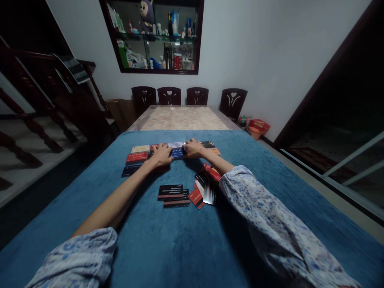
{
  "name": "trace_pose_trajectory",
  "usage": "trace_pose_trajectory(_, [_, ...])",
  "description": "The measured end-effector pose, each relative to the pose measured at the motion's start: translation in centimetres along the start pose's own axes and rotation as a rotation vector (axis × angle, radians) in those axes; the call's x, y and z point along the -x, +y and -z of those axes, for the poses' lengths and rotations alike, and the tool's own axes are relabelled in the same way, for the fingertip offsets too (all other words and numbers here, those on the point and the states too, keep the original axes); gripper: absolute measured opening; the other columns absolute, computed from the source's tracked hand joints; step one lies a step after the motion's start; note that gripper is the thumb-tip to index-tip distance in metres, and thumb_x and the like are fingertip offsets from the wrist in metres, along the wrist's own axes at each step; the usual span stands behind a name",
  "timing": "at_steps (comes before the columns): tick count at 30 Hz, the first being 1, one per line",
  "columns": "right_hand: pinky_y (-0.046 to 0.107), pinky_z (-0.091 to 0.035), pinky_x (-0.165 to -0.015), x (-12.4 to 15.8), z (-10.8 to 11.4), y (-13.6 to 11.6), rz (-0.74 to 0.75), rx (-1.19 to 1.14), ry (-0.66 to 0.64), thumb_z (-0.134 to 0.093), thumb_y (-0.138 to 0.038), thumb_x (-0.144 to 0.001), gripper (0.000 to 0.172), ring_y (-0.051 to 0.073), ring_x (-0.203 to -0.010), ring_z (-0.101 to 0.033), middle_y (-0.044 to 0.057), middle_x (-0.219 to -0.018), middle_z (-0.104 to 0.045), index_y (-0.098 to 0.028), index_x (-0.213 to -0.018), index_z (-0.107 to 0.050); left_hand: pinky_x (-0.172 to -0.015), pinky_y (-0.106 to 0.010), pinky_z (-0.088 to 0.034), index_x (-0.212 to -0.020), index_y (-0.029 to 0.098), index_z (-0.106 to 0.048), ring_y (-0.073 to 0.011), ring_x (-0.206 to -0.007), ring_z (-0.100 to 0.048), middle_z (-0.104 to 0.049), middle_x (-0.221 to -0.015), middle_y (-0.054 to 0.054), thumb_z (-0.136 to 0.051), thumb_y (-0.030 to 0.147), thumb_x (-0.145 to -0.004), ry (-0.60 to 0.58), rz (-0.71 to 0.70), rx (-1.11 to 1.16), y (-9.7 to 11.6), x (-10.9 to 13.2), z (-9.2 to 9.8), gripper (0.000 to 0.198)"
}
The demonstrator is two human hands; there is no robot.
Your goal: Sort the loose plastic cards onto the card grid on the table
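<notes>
Blue card between my left hand and right hand.
Both half-curled — I cannot tell whether either grips anything; black cards lie at its six o'clock.

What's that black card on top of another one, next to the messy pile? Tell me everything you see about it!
The black card is a rectangle that looks like plastic. It has small white writing, too tiny to read, and a brownish stripe near its lower edge. It lies on the blue cloth, partly covering a second black card. Neither the left hand nor the right hand touches it.
</notes>
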State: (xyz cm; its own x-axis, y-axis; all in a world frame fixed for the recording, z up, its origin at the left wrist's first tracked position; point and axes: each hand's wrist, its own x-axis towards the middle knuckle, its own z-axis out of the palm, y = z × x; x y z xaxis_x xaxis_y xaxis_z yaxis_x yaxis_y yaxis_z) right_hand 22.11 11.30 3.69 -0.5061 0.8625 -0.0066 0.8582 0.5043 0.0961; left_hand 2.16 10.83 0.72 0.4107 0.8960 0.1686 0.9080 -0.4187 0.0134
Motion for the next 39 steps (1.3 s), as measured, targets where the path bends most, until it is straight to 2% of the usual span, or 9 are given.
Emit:
trace_pose_trajectory(6, [0.046,-0.043,-0.089,-0.17,-0.33,0.21,-0.001,-0.033,-0.002,-0.066,-0.044,-0.083,0.046,0.036,-0.120,-0.046,0.015,-0.131,-0.061,-0.024,-0.125,-0.066,-0.098,-0.067,-0.033,-0.121,0.022,-0.065,-0.0410,-0.121,-0.045,-0.062,-0.124,-0.017,-0.059,0.032,-0.083,-0.023,0.015,0.011,-0.14,-0.39,-0.07,0.040])
trace_pose_trajectory(12, [0.043,-0.042,-0.090,-0.05,-0.62,0.44,-0.018,-0.068,0.021,-0.066,-0.043,-0.083,0.058,0.034,-0.121,-0.047,0.012,-0.138,-0.059,-0.023,-0.136,-0.056,-0.098,-0.069,-0.033,-0.129,0.024,-0.062,-0.0427,-0.124,-0.043,-0.060,-0.129,-0.017,-0.061,0.032,-0.082,-0.038,0.025,0.034,-0.48,-0.66,-0.22,0.047])
trace_pose_trajectory(19, [0.041,-0.040,-0.090,0.11,-0.69,0.60,-0.001,-0.078,0.018,-0.064,-0.046,-0.086,0.047,0.034,-0.121,-0.047,0.011,-0.134,-0.060,-0.026,-0.128,-0.063,-0.102,-0.067,-0.030,-0.134,0.027,-0.058,-0.0414,-0.127,-0.040,-0.057,-0.133,-0.015,-0.058,0.034,-0.085,-0.083,0.043,0.032,-0.36,-0.64,0.07,0.050])
trace_pose_trajectory(25, [0.042,-0.040,-0.089,0.03,-0.73,0.48,-0.001,-0.073,0.023,-0.065,-0.048,-0.087,0.043,0.035,-0.120,-0.047,0.013,-0.132,-0.060,-0.026,-0.124,-0.067,-0.103,-0.064,-0.030,-0.133,0.027,-0.059,-0.0406,-0.127,-0.040,-0.058,-0.132,-0.014,-0.056,0.036,-0.087,-0.102,0.045,0.016,-0.19,-0.36,0.45,0.047])
trace_pose_trajectory(31, [0.042,-0.040,-0.089,-0.05,-0.73,0.45,0.006,-0.061,0.024,-0.065,-0.046,-0.087,0.043,0.036,-0.119,-0.047,0.014,-0.129,-0.061,-0.025,-0.125,-0.067,-0.100,-0.062,-0.032,-0.120,0.030,-0.068,-0.0390,-0.121,-0.043,-0.062,-0.122,-0.012,-0.059,0.038,-0.085,-0.043,0.028,0.024,-0.16,-0.13,0.68,0.037])
trace_pose_trajectory(39, [0.045,-0.041,-0.090,0.00,-0.94,0.62,0.018,-0.043,0.033,-0.065,-0.048,-0.087,0.049,0.036,-0.121,-0.046,0.016,-0.131,-0.060,-0.023,-0.129,-0.064,-0.097,-0.059,-0.034,-0.113,0.028,-0.070,-0.0366,-0.118,-0.043,-0.061,-0.120,-0.012,-0.060,0.036,-0.083,0.008,-0.011,0.008,-0.21,-0.22,0.27,0.033])
